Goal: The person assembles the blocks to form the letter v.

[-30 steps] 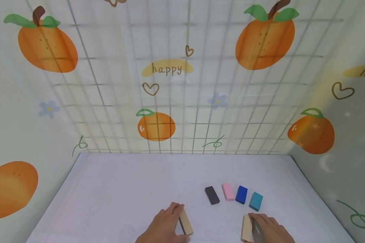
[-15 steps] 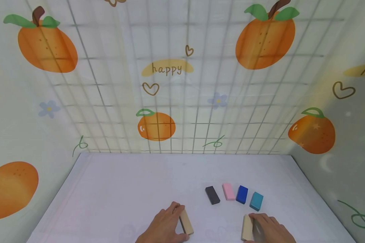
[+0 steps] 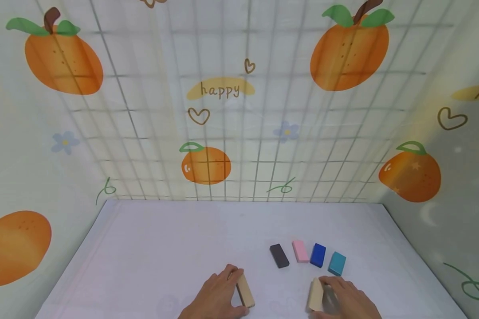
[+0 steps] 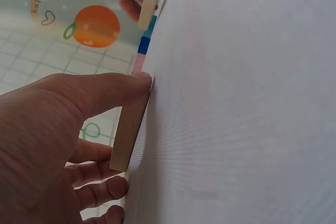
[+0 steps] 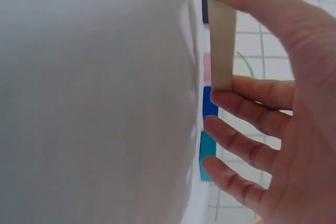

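Note:
My left hand pinches a plain wooden block by its two ends, thumb at the near end and fingers at the far end. In the left wrist view that block lies along the white tabletop. A second wooden block is held the same way by my right hand, to the right of the first. Seen from the right wrist, this block spans from thumb to index and middle fingers, close over the table, while the other fingers spread free.
Beyond the hands, a black block, a pink block, a dark blue block and a teal block lie in a loose row on the white table. A curtain printed with oranges hangs behind and at both sides.
My right hand has shifted a little left and away from me, carrying its wooden block closer to the other one. The left hand and the coloured blocks have stayed in place.

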The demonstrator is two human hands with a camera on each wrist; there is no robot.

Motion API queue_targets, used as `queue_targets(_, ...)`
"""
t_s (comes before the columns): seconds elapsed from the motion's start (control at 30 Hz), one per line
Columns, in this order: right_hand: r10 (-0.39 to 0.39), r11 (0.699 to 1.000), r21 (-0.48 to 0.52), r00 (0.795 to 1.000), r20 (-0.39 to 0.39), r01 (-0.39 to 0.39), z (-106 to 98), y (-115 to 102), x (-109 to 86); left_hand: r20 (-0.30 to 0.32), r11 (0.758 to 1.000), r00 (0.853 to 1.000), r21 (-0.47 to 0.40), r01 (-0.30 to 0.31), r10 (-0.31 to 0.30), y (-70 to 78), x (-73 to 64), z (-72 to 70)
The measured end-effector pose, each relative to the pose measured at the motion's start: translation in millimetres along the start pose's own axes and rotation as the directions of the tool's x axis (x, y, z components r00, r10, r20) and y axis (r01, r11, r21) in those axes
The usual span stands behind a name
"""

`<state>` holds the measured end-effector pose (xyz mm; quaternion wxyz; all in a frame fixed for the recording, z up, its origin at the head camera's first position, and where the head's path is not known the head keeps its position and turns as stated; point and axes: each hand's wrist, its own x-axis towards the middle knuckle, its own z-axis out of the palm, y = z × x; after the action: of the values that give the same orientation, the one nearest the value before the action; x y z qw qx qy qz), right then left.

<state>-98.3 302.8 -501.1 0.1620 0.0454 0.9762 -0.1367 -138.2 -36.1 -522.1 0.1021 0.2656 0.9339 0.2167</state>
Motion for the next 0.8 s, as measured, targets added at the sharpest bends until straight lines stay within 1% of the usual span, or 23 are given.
queue_targets(0.1,0.004,1.0,0.016,1.0,0.005,-0.004,-2.6,-10.3,0.3,-0.009,1.0,1.0,0.007,-0.007,0.007,0.1,-0.2,0.1)
queue_targets(0.4,-0.071,0.997,0.015,0.997,-0.037,0.072,-5.0,-34.3,-2.1,0.013,1.0,1.0,0.006,-0.003,0.003,1.0,0.3,-1.0)
queue_targets(0.6,-0.082,0.996,0.037,0.996,-0.047,0.084,-5.3,-45.6,-1.5,0.014,1.0,1.0,0.02,-0.022,0.022,1.8,0.7,-1.5)
queue_targets(0.8,-0.095,0.995,0.023,0.994,-0.055,0.096,-6.0,-53.4,-2.0,0.019,0.998,0.999,0.042,-0.041,0.04,2.2,1.6,-2.2)
